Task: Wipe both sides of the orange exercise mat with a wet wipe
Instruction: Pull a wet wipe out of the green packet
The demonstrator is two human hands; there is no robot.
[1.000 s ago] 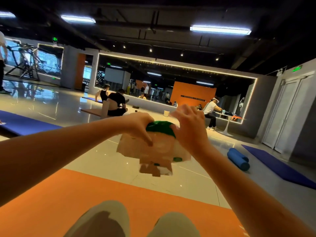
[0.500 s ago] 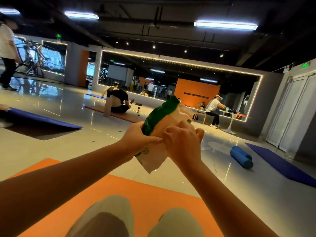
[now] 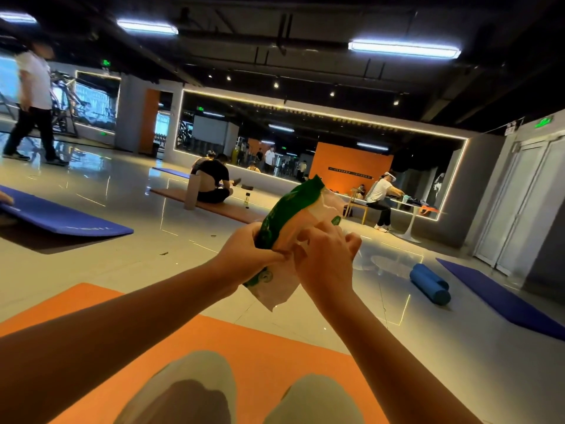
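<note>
Head view: left hand (image 3: 244,255) grips the wipe pack (image 3: 293,215) above the mat's (image 3: 269,341) far edge; right hand (image 3: 324,261) pinches its face. Step judged: extracting a wipe. Next: pull one free.

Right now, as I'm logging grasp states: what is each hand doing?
Left hand: grips the wet wipe pack.
Right hand: fingers curled on the same pack, seemingly pinching its front.
</note>
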